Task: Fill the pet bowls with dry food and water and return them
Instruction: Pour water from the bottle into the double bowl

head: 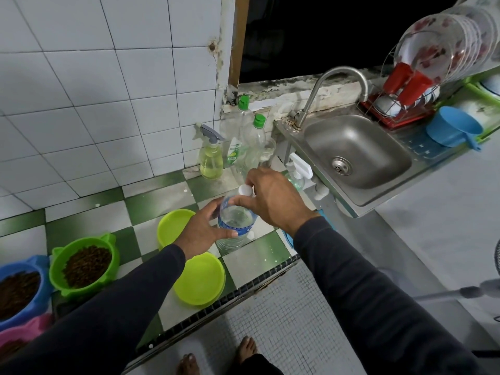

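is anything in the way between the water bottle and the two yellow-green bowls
Nothing visible. The water bottle stands between both yellow-green bowls; only its white cap, pinched by the right hand, is still on.

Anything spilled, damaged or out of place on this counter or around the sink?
Nothing spilled that I can see. The damage is behind: the window ledge above the sink shows peeling, stained paint, and the wall tile beside the frame has a chipped hole. Bowls sit upright.

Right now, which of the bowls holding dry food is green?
The green cat-ear bowl, between the blue bowl at the left edge and the two empty lime bowls; the pink one's contents barely show.
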The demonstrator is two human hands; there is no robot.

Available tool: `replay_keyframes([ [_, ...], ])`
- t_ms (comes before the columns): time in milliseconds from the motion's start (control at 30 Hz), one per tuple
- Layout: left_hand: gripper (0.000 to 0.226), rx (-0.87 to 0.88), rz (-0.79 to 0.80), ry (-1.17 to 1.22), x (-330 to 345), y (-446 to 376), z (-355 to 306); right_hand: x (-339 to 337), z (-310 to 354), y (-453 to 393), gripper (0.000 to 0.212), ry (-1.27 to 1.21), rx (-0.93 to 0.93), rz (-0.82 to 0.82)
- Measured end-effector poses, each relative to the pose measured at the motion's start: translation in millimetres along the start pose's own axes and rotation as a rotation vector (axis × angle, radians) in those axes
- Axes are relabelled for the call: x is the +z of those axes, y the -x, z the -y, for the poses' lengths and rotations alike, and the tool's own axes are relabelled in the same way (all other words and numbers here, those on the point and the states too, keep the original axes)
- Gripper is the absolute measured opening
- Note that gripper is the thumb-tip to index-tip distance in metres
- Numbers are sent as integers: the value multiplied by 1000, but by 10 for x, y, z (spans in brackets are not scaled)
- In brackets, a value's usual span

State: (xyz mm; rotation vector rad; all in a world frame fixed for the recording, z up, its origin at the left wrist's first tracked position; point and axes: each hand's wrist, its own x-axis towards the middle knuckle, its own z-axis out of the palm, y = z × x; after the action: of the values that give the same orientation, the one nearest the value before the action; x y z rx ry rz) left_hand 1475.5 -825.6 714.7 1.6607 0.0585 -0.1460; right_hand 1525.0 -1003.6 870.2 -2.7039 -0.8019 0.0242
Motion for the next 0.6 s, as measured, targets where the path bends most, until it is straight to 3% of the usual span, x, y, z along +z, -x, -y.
replay_keyframes([
  [133,87,-8,-9,-11,3,4,6,-28,-91,2,40,-63,-159,79],
  [233,85,-8,-12,-16,27,3,16,-4,-86,17,29,-40,-108,24],
  [367,87,-9,-7,-22,19,11,16,49,-32,27,49,50,5,-59],
  [500,87,-8,2,-15,6,5,19,59,-56,40,59,-68,-58,-5],
  [600,86,-21,-13,-10,23,4,30,63,-83,46,37,-58,-115,37],
])
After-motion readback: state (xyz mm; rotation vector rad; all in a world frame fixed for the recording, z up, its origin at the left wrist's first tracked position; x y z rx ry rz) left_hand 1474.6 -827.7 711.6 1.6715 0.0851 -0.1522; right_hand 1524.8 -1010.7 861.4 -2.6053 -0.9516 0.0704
